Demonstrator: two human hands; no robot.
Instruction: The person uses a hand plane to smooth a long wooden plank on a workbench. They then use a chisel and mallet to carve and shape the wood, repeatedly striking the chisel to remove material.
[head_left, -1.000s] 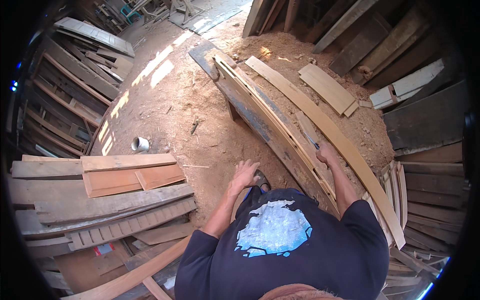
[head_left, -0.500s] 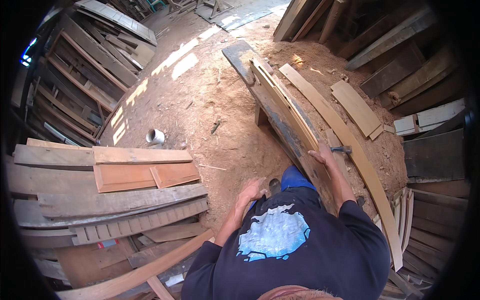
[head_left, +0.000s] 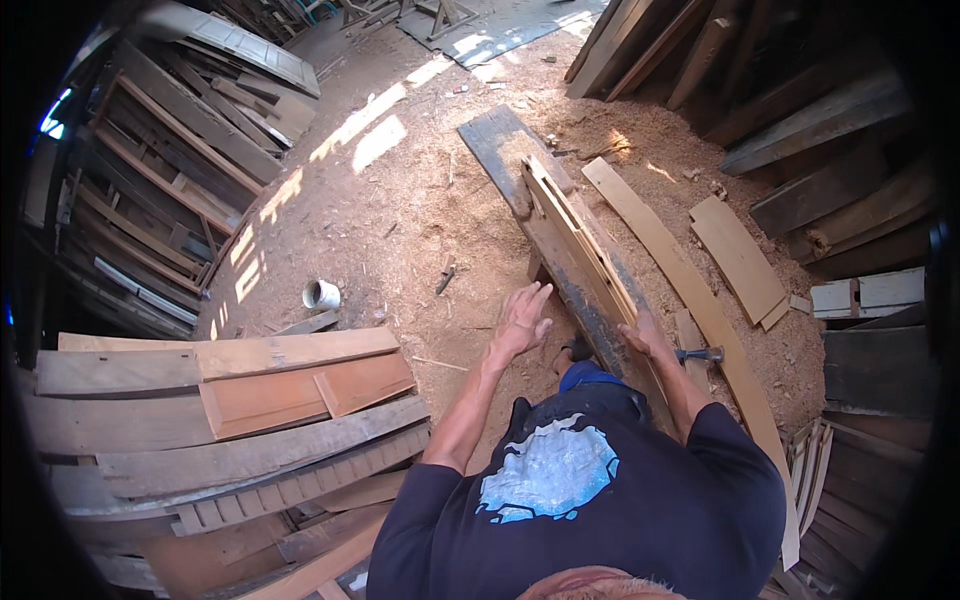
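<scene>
Left hand (head_left: 520, 322), spread and empty, is now nearer the slotted timber (head_left: 583, 232), mid-frame, bringing both hands close. Right hand (head_left: 648, 333) half-curls over it; hold on tool (head_left: 702, 355) unclear.

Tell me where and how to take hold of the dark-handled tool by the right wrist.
Probably best: grip the dark-handled tool by its exposed handle, coming from the person's right. The handle is slim and points that way, beyond the wrist of the right hand; its other end is hidden.
</scene>
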